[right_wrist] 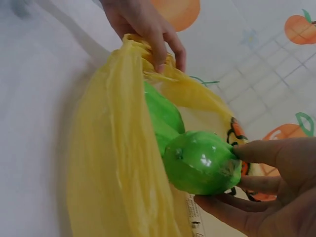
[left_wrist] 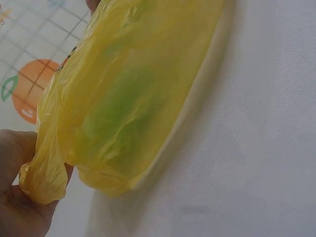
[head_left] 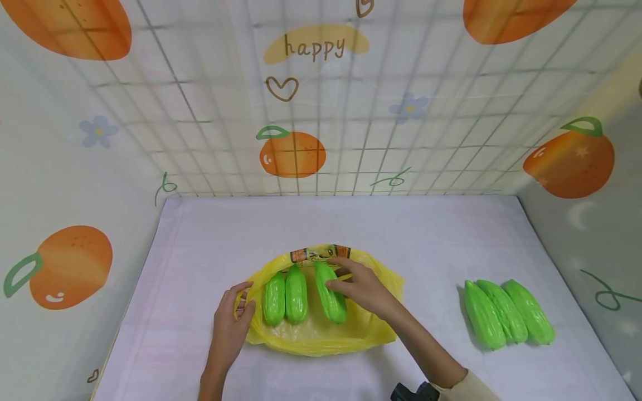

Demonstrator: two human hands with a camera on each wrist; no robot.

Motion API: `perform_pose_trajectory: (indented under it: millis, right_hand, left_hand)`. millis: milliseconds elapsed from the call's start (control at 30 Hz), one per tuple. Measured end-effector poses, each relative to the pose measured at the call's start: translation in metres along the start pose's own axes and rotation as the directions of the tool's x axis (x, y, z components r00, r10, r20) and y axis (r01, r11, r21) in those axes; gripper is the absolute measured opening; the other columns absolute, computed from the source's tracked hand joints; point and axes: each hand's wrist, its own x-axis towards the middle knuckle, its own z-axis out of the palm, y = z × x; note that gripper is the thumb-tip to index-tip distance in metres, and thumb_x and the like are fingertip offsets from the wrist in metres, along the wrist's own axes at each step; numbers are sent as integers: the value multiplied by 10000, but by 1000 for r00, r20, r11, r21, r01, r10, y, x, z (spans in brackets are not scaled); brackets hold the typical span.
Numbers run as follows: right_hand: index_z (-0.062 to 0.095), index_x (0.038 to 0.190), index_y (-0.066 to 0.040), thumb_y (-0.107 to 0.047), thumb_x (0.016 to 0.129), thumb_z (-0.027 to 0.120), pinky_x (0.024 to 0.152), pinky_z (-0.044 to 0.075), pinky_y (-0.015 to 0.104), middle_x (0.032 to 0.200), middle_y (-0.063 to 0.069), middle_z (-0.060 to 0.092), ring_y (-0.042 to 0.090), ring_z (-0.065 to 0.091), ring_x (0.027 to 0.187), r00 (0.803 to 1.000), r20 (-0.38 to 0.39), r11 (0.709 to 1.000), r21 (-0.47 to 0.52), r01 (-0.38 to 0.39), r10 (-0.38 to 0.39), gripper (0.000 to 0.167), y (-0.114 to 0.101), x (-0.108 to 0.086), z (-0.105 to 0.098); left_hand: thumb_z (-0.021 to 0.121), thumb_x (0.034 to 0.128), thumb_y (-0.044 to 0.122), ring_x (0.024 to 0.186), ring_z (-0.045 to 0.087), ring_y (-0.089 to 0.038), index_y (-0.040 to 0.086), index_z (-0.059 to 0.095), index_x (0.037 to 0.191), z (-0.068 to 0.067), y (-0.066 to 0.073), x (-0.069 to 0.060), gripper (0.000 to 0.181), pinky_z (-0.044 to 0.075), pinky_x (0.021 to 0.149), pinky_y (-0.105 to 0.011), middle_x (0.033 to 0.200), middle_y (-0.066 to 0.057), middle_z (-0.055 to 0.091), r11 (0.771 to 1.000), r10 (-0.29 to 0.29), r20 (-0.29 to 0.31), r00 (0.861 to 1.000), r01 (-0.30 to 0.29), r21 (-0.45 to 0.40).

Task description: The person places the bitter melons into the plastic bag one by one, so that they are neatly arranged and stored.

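A yellow plastic bag (head_left: 326, 346) lies with its mouth spread on the white table. My left hand (head_left: 232, 320) pinches the gathered left rim of the bag; in the left wrist view, thumb and fingers grip a bunched fold. My right hand (head_left: 362, 287) holds a glossy green cucumber-shaped vegetable (head_left: 332, 303) within the bag's mouth, fingers and thumb around one end in the right wrist view. To its left, two similar green vegetables (head_left: 296, 295) lie side by side inside the bag. Their lower parts show dimly through the yellow film (left_wrist: 148, 98).
Three more green vegetables (head_left: 506, 314) lie side by side at the table's right. Patterned cloth walls (head_left: 351, 167) with orange fruit prints enclose the white tabletop (head_left: 416, 223) at the back and both sides. A dark device (head_left: 415, 392) sits near my right sleeve.
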Motion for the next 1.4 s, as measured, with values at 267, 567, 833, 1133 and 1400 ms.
perform_pose_trajectory:
  millis: [267, 567, 833, 1133, 1400]
  right_hand:
    - [517, 1415, -44, -169, 936, 682, 794, 565, 429, 1295, 199, 574, 369, 612, 1092, 998, -41, 998, 50, -42, 44, 522, 3, 11, 15]
    - [498, 1420, -21, -150, 944, 663, 807, 562, 430, 1341, 184, 538, 366, 546, 1176, 993, -53, 987, 123, -103, 110, 519, 5, 21, 28]
    - [475, 1424, 18, -117, 947, 642, 808, 562, 441, 1309, 214, 540, 343, 576, 1109, 987, -30, 972, 179, -152, 160, 524, 5, 26, 35]
    - [424, 1441, 27, -51, 939, 595, 810, 533, 427, 1330, 254, 512, 359, 581, 1119, 979, 1, 936, 294, -196, 205, 536, 14, 27, 41]
    - [380, 1459, 45, -61, 935, 585, 826, 524, 444, 1260, 262, 524, 361, 553, 1109, 984, -32, 957, 239, -165, 178, 573, 16, 26, 48]
  left_hand:
    - [626, 964, 98, 923, 535, -185, 223, 587, 1307, 1, 0, 0, 368, 489, 740, -264, 1134, -52, 545, 1000, 6, 1, 1000, -6, -10]
    - [624, 962, 87, 925, 536, -184, 214, 585, 1311, 1, -2, 0, 373, 491, 753, -263, 1139, -51, 546, 1000, 5, 4, 1000, -5, -14]
    - [621, 967, 93, 918, 536, -176, 219, 580, 1312, 0, -4, 0, 370, 491, 749, -260, 1132, -43, 547, 1000, 15, 0, 1000, -15, -12]
    - [620, 969, 96, 934, 538, -172, 216, 581, 1315, 0, -3, 0, 368, 494, 764, -268, 1140, -46, 550, 1000, 18, 2, 1000, -18, -13]
    - [613, 979, 107, 912, 520, -182, 235, 579, 1302, 1, -4, 1, 350, 482, 733, -261, 1124, -45, 539, 999, 13, 14, 1000, -12, -31]
